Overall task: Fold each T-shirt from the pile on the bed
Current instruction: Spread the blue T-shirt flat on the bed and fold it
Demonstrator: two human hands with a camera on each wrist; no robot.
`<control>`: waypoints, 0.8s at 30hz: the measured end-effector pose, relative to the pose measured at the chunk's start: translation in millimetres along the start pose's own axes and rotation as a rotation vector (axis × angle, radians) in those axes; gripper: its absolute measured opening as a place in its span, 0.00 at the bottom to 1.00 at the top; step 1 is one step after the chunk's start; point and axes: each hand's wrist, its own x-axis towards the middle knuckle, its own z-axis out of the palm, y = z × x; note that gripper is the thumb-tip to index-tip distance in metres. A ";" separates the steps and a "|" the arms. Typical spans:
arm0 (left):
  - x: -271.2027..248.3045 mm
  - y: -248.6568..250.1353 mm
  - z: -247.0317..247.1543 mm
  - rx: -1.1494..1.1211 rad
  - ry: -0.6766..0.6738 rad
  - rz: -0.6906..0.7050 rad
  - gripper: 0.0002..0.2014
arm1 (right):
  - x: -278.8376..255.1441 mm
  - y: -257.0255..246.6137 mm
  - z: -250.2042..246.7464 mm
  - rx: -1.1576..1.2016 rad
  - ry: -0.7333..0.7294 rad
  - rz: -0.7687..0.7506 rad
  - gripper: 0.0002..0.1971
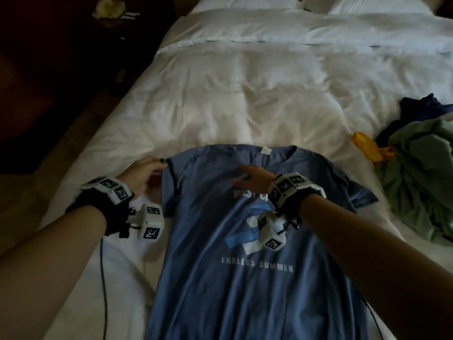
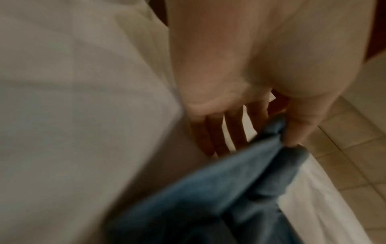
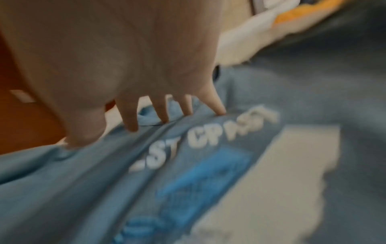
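Note:
A blue T-shirt with white lettering lies spread face up on the white bed, its collar away from me. My left hand is at the shirt's left shoulder. In the left wrist view the thumb and forefinger pinch a bunched edge of the blue T-shirt, while the other fingers stay straight. My right hand rests on the chest just below the collar. In the right wrist view its straight fingertips press into the blue T-shirt, which is creased under them.
A pile of crumpled shirts, green, dark blue and yellow, sits at the right edge of the bed. Pillows lie at the far end. A dark nightstand stands left of the bed. A black cable runs along the sheet near my left arm.

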 end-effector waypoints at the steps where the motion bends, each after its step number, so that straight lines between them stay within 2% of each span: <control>1: -0.9 0.9 -1.3 -0.100 0.016 -0.030 0.11 | 1.8 -1.7 3.9 -0.002 -0.018 -0.004 0.28; 3: -2.0 1.9 -10.8 -0.195 0.007 -0.082 0.13 | 6.8 -0.9 7.4 0.000 -0.007 0.016 0.25; 5: 4.4 0.1 -20.8 -0.143 0.056 -0.081 0.11 | 12.5 2.1 7.1 0.019 -0.004 0.082 0.27; 6: 7.3 0.0 -25.5 -0.099 0.113 -0.073 0.12 | 15.4 3.6 6.7 0.022 -0.006 0.098 0.26; 8: 7.1 2.6 -31.8 -0.030 0.209 -0.051 0.07 | 17.0 3.3 5.9 0.014 -0.023 0.111 0.26; 9: 4.7 4.4 -33.2 -0.034 0.240 -0.044 0.09 | 16.7 3.4 5.6 0.016 -0.026 0.106 0.26; 12: 4.4 -1.9 -41.2 -0.200 0.284 -0.084 0.11 | 17.7 6.7 6.1 0.022 -0.029 0.129 0.28; 13: 0.7 -4.8 -43.7 -0.292 0.234 -0.131 0.13 | 19.4 8.4 6.3 0.023 -0.029 0.131 0.29; 15: -4.0 -13.9 -47.3 -0.447 0.063 -0.242 0.25 | 20.5 9.6 6.0 0.036 -0.042 0.137 0.30; 17: -6.5 -20.6 -49.9 -0.351 -0.027 -0.332 0.34 | 20.6 9.7 6.4 0.028 -0.045 0.141 0.30; 18: -7.8 -22.6 -49.3 -0.283 -0.049 -0.358 0.34 | 20.4 9.6 6.6 0.018 -0.047 0.143 0.31; 20: -16.8 -24.1 -40.7 -0.187 -0.073 -0.370 0.25 | 20.2 10.0 8.7 -0.009 -0.046 0.141 0.32; 22: -22.4 -26.1 -31.3 -0.133 0.029 -0.313 0.13 | 19.8 9.6 10.5 -0.043 -0.043 0.145 0.34; 24: -20.9 -29.3 -29.5 -0.204 0.153 -0.201 0.12 | 18.8 8.9 11.3 -0.063 -0.035 0.142 0.34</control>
